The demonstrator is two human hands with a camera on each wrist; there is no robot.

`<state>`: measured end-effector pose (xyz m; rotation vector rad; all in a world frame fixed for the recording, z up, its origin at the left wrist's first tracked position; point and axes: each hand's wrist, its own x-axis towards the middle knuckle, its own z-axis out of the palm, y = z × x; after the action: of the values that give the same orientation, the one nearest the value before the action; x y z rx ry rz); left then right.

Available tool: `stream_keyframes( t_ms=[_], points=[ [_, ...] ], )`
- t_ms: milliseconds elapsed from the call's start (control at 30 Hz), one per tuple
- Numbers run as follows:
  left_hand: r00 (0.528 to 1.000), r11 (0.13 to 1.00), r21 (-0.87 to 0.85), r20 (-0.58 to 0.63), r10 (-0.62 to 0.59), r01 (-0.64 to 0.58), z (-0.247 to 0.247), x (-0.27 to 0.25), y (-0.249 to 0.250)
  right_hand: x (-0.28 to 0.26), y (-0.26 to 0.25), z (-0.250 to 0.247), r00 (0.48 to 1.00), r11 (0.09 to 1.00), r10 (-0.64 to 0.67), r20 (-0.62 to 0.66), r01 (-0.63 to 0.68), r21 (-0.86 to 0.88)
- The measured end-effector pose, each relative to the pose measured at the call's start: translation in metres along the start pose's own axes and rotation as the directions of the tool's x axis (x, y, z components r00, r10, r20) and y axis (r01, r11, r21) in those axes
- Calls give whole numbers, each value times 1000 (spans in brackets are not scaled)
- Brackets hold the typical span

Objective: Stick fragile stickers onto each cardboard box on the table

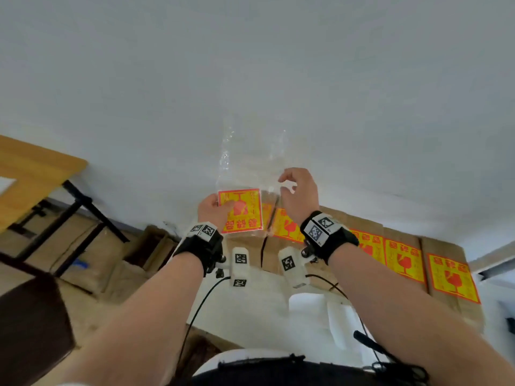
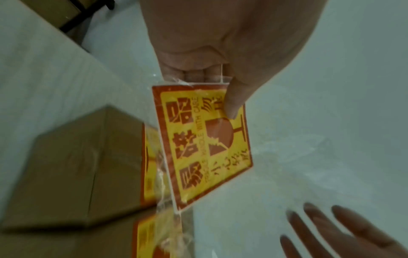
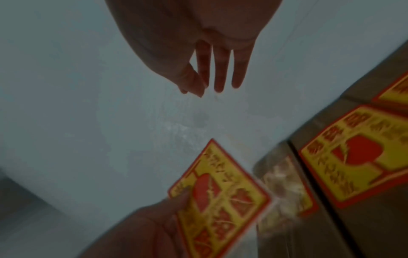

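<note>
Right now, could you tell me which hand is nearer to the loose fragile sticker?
Left. The left hand pinches the loose fragile sticker at its edge, thumb on its face. The right hand is beside it, apart, pinching the clear plastic sleeve.

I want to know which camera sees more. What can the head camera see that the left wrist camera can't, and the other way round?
Only the head view shows both wristbands, the row of stickered boxes on the right, and a wooden table. Only the left wrist view shows the sticker's small words up close, and a plain box. Both show the left hand pinching the sticker in its clear bag, with the right hand nearby.
</note>
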<state>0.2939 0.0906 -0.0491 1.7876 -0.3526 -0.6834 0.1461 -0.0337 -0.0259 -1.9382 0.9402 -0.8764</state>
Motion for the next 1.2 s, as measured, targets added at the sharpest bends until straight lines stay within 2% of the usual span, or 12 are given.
stream_keyframes(
  t_ms=[100, 233, 333, 467, 600, 767, 833, 933, 1100, 1200],
  points=[
    [994, 996, 74, -97, -42, 49, -45, 40, -15, 0, -4, 37, 996, 994, 86, 23, -85, -71],
    [981, 939, 315, -169, -90, 140, -83, 85, -53, -10, 6, 69, 978, 959, 186, 100, -158, -234],
    [986, 863, 478, -107, -127, 163, -90, 104, -84, -19, 21, 87, 944, 916, 243, 223, -147, -373],
    [978, 768, 619, 4, -208, 161, -77, 124, -120, -32, 44, 101, 882, 801, 328, 338, -69, -595],
    [953, 744, 625, 3, -304, 236, -60, 133, -138, -38, 59, 106, 901, 727, 282, 331, 25, -686],
    [945, 714, 655, -2, -327, 249, -41, 139, -153, -35, 66, 107, 914, 691, 234, 332, 84, -718],
    [959, 697, 677, -46, -281, 237, -32, 134, -153, -34, 67, 105, 910, 702, 239, 339, 79, -708],
    [987, 680, 724, -11, -162, 119, -22, 129, -162, -34, 67, 100, 897, 728, 256, 360, 66, -683],
    [975, 572, 813, 24, -219, 108, -24, 116, -140, -34, 59, 82, 885, 808, 290, 365, -22, -589],
    [963, 568, 813, 36, -266, 127, -19, 111, -111, -31, 56, 66, 912, 835, 246, 329, -26, -550]
  ],
)
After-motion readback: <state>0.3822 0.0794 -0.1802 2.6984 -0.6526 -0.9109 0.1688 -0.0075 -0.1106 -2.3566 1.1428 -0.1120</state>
